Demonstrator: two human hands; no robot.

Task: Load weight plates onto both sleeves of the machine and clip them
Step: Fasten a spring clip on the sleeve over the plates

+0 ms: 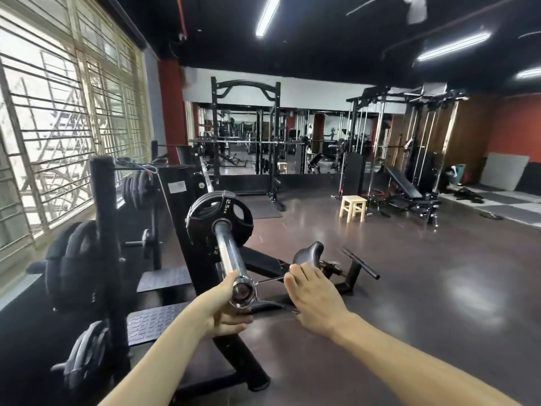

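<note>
Gym floor below, both hands' grips clamp spring clip (257, 291) at sleeve (227, 253) end.

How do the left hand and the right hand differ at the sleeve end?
The left hand is curled under the chrome sleeve end, its grip on the bar; the right hand lies beside it, holding the spring clip handles. The left is partly hidden by the sleeve; the right shows its whole back. Both sit at the sleeve's tip, short of the 2.5 kg plate.

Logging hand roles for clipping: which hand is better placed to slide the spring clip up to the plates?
Probably the right hand: it holds the spring clip by its handles at the sleeve tip. The left hand just steadies the sleeve end.
</note>
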